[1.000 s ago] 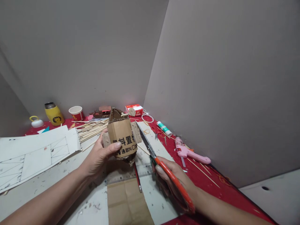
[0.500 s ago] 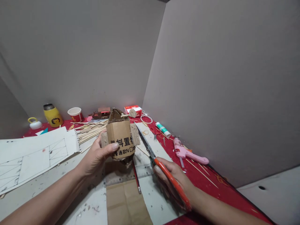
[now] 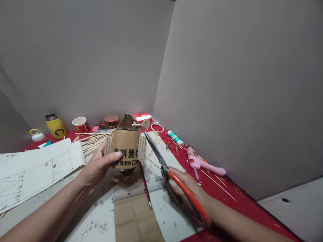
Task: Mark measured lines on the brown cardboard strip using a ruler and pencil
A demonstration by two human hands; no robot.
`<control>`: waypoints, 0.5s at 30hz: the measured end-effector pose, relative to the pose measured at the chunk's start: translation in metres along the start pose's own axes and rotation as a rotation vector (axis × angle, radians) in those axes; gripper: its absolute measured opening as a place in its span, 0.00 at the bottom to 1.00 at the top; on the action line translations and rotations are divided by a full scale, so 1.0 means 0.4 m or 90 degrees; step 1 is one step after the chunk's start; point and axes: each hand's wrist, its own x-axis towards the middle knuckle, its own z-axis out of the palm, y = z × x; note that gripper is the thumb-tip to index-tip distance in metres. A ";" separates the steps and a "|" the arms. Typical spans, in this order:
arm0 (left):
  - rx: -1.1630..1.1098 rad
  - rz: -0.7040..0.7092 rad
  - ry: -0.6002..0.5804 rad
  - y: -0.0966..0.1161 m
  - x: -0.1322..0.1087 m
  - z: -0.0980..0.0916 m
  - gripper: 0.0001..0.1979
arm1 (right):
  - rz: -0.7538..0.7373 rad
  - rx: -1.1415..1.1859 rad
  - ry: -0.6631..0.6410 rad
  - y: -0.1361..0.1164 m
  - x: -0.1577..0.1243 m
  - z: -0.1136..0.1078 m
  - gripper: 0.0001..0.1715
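My left hand (image 3: 97, 166) is closed round a small cardboard model (image 3: 126, 146) with black printed characters, a pointed top and corrugated strips on both sides, and holds it upright above the table. My right hand (image 3: 185, 191) grips orange-handled scissors (image 3: 174, 176). Their blades are closed and point up and left, with the tip just right of the model. Below the model lie a metal ruler (image 3: 137, 188), a red pen (image 3: 146, 185) and a brown cardboard sheet (image 3: 136, 220).
A white drawn-on board (image 3: 37, 168) lies at left, a pile of thin wooden sticks (image 3: 94, 141) behind it. A yellow bottle (image 3: 56, 126), paper cup (image 3: 80, 124), red box (image 3: 142, 117), glue stick (image 3: 175, 137) and pink glue gun (image 3: 202, 164) sit on the red cloth. Grey walls enclose the corner.
My left hand has turned and lifted the cardboard model a little, shifting it left. The scissors stay about where they were.
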 end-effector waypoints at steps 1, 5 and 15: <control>0.003 0.002 0.000 0.000 0.000 -0.002 0.41 | -0.002 -0.008 -0.003 -0.003 0.001 0.000 0.29; 0.009 -0.001 0.003 0.002 0.003 -0.004 0.38 | 0.007 0.002 -0.022 -0.006 -0.002 -0.001 0.29; 0.016 0.009 0.016 0.015 0.004 -0.003 0.37 | 0.023 0.022 -0.020 -0.017 -0.006 0.000 0.30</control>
